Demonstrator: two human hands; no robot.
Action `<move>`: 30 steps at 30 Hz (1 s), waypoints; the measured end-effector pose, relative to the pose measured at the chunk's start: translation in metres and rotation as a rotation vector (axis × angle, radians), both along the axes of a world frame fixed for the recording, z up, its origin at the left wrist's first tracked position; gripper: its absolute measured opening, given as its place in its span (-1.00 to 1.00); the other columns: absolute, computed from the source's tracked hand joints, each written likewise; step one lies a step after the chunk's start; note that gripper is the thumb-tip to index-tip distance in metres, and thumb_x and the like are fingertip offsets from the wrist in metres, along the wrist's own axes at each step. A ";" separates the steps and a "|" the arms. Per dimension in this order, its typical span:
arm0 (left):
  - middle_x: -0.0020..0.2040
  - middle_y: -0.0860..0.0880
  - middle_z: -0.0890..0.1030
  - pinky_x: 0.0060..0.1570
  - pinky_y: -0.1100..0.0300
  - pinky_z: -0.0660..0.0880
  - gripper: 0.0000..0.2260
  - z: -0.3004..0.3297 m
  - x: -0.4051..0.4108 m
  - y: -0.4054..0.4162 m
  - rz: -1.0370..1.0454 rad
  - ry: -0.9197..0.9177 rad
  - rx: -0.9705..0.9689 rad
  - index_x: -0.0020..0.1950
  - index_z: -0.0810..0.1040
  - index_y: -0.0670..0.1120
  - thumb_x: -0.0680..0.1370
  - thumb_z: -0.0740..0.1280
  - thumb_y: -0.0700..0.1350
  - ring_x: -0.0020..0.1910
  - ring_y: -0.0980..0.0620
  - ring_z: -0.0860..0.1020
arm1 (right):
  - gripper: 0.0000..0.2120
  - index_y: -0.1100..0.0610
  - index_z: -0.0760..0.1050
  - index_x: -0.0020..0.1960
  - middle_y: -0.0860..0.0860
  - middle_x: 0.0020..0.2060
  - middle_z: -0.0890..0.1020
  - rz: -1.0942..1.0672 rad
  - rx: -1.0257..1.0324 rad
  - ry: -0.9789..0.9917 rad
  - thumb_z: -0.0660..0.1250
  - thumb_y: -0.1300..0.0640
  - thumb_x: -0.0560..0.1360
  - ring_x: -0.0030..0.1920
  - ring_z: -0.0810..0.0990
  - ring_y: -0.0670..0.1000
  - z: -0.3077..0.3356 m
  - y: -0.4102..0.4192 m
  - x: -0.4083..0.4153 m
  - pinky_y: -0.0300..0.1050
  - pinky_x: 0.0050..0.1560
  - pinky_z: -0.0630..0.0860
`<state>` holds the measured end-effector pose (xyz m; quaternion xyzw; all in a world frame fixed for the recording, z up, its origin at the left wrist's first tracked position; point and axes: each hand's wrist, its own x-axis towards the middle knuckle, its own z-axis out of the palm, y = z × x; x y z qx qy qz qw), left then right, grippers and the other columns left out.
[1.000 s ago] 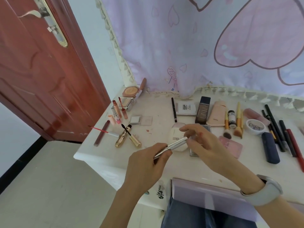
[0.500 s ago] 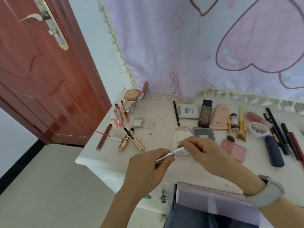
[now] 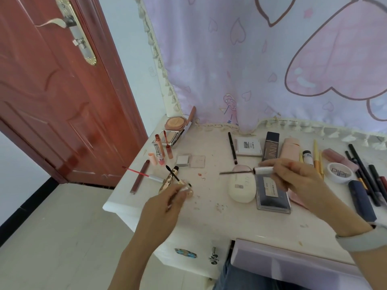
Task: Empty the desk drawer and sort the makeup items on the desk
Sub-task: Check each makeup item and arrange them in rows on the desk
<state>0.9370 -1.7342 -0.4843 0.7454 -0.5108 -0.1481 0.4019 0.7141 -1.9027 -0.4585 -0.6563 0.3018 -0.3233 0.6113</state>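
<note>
Hands apart: your right hand [image 3: 293,176] pinches the silver cap of a mascara wand [image 3: 236,171] over the desk [image 3: 219,216], your left hand [image 3: 165,208] grips its tube [image 3: 184,188]. That bare brush could smear the white case [image 3: 240,188] beneath; the tube may knock the gold mascara [image 3: 169,180] alongside.

Soft, even daylight filled the room, seeming to glow through the pale curtain [image 3: 261,59] behind the hands. Shadows were faint; only a weak one lay under the left hand [image 3: 165,208] on the desk [image 3: 209,218]. The red door [image 3: 52,101] showed a dull sheen. The left hand's fingers were smeared with motion blur, the right hand [image 3: 293,178] sharper. Wide-angle bending curved the door and desk edges.
</note>
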 end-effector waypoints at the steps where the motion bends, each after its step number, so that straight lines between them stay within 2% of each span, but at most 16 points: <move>1: -0.36 0.12 0.49 -0.37 0.37 0.34 -0.85 0.003 0.004 -0.001 0.040 0.130 -0.041 -0.11 0.45 0.14 0.59 0.11 0.01 -0.42 0.16 0.40 | -0.75 0.03 0.67 -0.16 -0.06 -0.52 0.48 -0.039 0.130 -0.084 0.39 -0.13 0.34 -0.48 0.38 -0.11 0.000 -0.004 -0.001 -0.29 -0.43 0.35; 3: -0.33 0.07 0.51 -0.36 0.35 0.36 -0.82 0.012 0.008 -0.006 0.098 0.387 -0.119 -0.05 0.45 0.02 0.62 0.08 -0.14 -0.41 0.15 0.41 | -0.78 0.15 0.65 -0.13 0.02 -0.46 0.54 -0.107 0.442 -0.270 0.23 0.12 0.48 -0.45 0.46 -0.08 -0.002 -0.008 0.005 -0.26 -0.44 0.44; 5: -0.20 0.04 0.62 -0.22 0.29 0.44 -0.82 0.021 0.009 -0.015 0.129 0.560 -0.182 0.05 0.44 -0.05 0.63 0.05 -0.19 -0.28 0.10 0.56 | -0.78 0.25 0.56 0.00 0.05 -0.38 0.58 -0.077 0.667 -0.369 0.19 0.22 0.45 -0.42 0.52 -0.07 -0.001 -0.001 0.018 -0.29 -0.44 0.50; 8: 0.01 0.04 0.63 -0.03 0.27 0.42 -0.82 0.030 0.010 -0.032 0.149 0.562 -0.187 0.13 0.47 -0.10 0.62 0.11 -0.14 -0.02 0.14 0.58 | -0.76 0.26 0.51 0.02 0.10 -0.31 0.64 0.026 0.700 -0.393 0.22 0.24 0.39 -0.40 0.58 -0.04 0.003 0.007 0.037 -0.28 -0.43 0.53; 11: 0.02 0.04 0.56 -0.08 0.35 0.38 -0.83 0.034 0.018 -0.051 0.239 0.454 -0.164 0.13 0.53 -0.07 0.56 0.27 -0.14 -0.05 0.17 0.50 | -0.86 0.21 0.49 -0.03 0.14 -0.20 0.68 0.051 0.526 -0.249 0.20 0.32 0.48 -0.32 0.62 0.02 0.010 0.009 0.057 -0.24 -0.37 0.52; 13: -0.10 0.08 0.55 -0.15 0.39 0.37 -0.79 0.034 0.023 -0.061 0.248 0.354 -0.144 0.15 0.55 -0.12 0.52 0.33 -0.17 -0.15 0.21 0.48 | -0.87 0.16 0.52 -0.03 0.08 -0.15 0.64 0.033 0.309 -0.065 0.23 0.31 0.51 -0.26 0.55 -0.02 0.010 0.006 0.069 -0.23 -0.27 0.46; 15: -0.16 0.11 0.56 -0.15 0.36 0.38 -0.76 0.034 0.025 -0.069 0.234 0.248 -0.115 0.15 0.57 -0.16 0.49 0.36 -0.18 -0.20 0.22 0.49 | -0.90 0.11 0.55 -0.02 -0.02 -0.19 0.59 0.004 0.054 0.154 0.30 0.23 0.49 -0.24 0.48 -0.07 0.008 0.003 0.083 -0.27 -0.20 0.39; 18: -0.10 0.11 0.55 -0.12 0.34 0.36 -0.72 0.034 0.024 -0.076 0.255 0.095 -0.071 0.19 0.56 -0.13 0.49 0.37 -0.17 -0.20 0.20 0.49 | -0.92 0.09 0.53 -0.03 -0.10 -0.24 0.56 -0.038 -0.276 0.356 0.33 0.15 0.48 -0.24 0.49 -0.14 0.000 -0.002 0.105 -0.35 -0.21 0.39; 20: -0.03 0.07 0.58 -0.02 0.27 0.38 -0.71 0.033 0.025 -0.080 0.262 0.056 -0.041 0.20 0.55 -0.13 0.49 0.37 -0.16 -0.10 0.14 0.50 | -0.94 0.08 0.52 -0.05 -0.15 -0.27 0.53 -0.059 -0.438 0.469 0.30 0.13 0.49 -0.26 0.46 -0.17 -0.010 -0.004 0.118 -0.29 -0.23 0.35; 22: 0.05 0.02 0.62 0.06 0.21 0.42 -0.75 0.029 0.025 -0.084 0.249 0.019 -0.005 0.16 0.57 -0.11 0.49 0.36 -0.15 -0.02 0.09 0.54 | -0.89 0.08 0.53 -0.02 -0.14 -0.20 0.57 -0.053 -0.568 0.603 0.27 0.09 0.51 -0.17 0.50 -0.09 -0.019 -0.005 0.127 -0.24 -0.17 0.32; 25: 0.03 0.00 0.64 0.04 0.24 0.41 -0.79 0.023 0.028 -0.086 0.229 -0.025 0.022 0.11 0.60 -0.10 0.48 0.36 -0.15 -0.02 0.09 0.55 | -0.82 0.06 0.53 0.04 -0.06 -0.03 0.62 -0.038 -0.682 0.730 0.21 0.04 0.53 0.03 0.50 0.03 -0.028 -0.006 0.135 -0.15 -0.02 0.30; 27: 0.04 0.01 0.64 0.05 0.25 0.41 -0.78 0.019 0.030 -0.086 0.222 -0.048 0.049 0.12 0.59 -0.08 0.48 0.36 -0.13 -0.01 0.10 0.54 | -0.82 0.05 0.52 0.05 -0.03 0.00 0.63 -0.002 -0.718 0.787 0.20 0.03 0.54 0.07 0.48 0.04 -0.034 -0.007 0.138 -0.10 0.07 0.28; 30: 0.07 0.02 0.63 0.15 0.16 0.42 -0.74 0.016 0.032 -0.087 0.198 -0.082 0.104 0.16 0.58 -0.06 0.49 0.36 -0.10 0.07 0.09 0.54 | -0.80 0.02 0.55 0.06 -0.03 0.01 0.62 0.010 -0.757 0.848 0.21 0.01 0.52 0.10 0.44 0.04 -0.035 -0.009 0.141 -0.08 0.06 0.25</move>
